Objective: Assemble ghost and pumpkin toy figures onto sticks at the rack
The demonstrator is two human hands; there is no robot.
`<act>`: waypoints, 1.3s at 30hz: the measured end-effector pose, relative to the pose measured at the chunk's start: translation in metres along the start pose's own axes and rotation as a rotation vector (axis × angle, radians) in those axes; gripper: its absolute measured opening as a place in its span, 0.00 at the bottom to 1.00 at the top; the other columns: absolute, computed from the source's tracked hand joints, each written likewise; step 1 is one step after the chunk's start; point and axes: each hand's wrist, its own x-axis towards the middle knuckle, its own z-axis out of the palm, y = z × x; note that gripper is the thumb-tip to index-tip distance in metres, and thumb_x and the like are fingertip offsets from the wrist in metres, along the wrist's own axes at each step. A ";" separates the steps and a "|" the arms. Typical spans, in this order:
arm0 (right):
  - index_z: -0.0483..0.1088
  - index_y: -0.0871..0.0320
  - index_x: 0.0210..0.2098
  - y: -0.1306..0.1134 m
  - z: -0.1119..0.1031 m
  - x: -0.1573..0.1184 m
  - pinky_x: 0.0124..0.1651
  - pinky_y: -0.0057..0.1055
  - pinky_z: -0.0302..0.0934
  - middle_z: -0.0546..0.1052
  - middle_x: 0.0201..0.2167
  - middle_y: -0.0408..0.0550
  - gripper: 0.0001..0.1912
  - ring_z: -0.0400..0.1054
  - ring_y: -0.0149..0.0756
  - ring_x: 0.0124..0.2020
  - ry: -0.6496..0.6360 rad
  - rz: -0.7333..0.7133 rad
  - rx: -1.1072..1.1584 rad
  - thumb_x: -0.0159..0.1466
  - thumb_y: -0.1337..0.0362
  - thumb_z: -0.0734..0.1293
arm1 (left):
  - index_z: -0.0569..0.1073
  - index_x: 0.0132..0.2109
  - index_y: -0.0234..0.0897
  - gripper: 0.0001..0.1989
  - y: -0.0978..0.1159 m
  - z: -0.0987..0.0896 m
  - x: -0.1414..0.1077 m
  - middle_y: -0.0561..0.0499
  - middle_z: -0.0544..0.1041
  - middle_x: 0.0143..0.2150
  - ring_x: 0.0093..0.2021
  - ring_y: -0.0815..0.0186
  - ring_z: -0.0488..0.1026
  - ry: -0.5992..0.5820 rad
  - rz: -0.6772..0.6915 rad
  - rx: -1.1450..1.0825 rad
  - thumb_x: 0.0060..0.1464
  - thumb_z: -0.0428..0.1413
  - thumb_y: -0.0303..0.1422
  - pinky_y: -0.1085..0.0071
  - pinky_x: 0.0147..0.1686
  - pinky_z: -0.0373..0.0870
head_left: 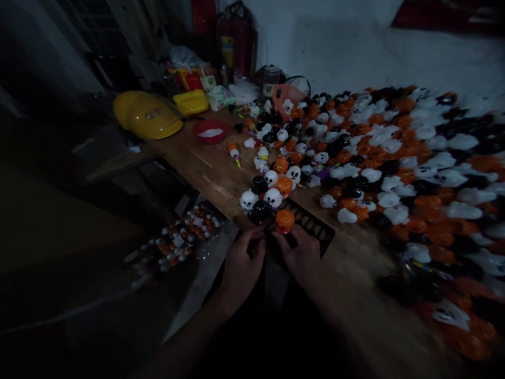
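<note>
1. At the near edge of the long wooden table (205, 168), seen from your head camera, your left hand (240, 266) and right hand (302, 258) sit close together over a black plastic slotted tray (315, 223). An orange plastic pumpkin toy (284, 220) rests at your right fingertips, on the tray's near end. The fingers of both hands are curled in narrow, but the light is too dim to tell whether either one actually grips anything.

2. Risks, as a judgement: the tray lies right at the table edge, so a push from either hand could tip it off. The small cluster of white skull toys (272, 197) and black round toys (260, 210) touches the tray's far-left end — a nudge could send them rolling off towards the clear bag of packed toys (179, 239) below the table.

3. Around you: a broad heap of orange, white and black toys (414, 158) covers the table's right side and crowds close to the tray, leaving little bare wood there. Well apart at the far end sit a yellow hard helmet (145, 113), a yellow plastic box (191, 101) and a red bowl (210, 131); a red fire extinguisher (236, 42) stands behind — none of these obstruct your hands.
</note>
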 end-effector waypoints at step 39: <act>0.76 0.55 0.33 0.027 0.009 0.007 0.30 0.25 0.69 0.80 0.28 0.47 0.21 0.76 0.36 0.28 -0.087 -0.189 -0.195 0.66 0.49 0.59 | 0.69 0.58 0.46 0.28 -0.026 0.010 0.013 0.51 0.77 0.52 0.49 0.60 0.75 -0.239 -0.017 0.295 0.49 0.53 0.24 0.68 0.51 0.70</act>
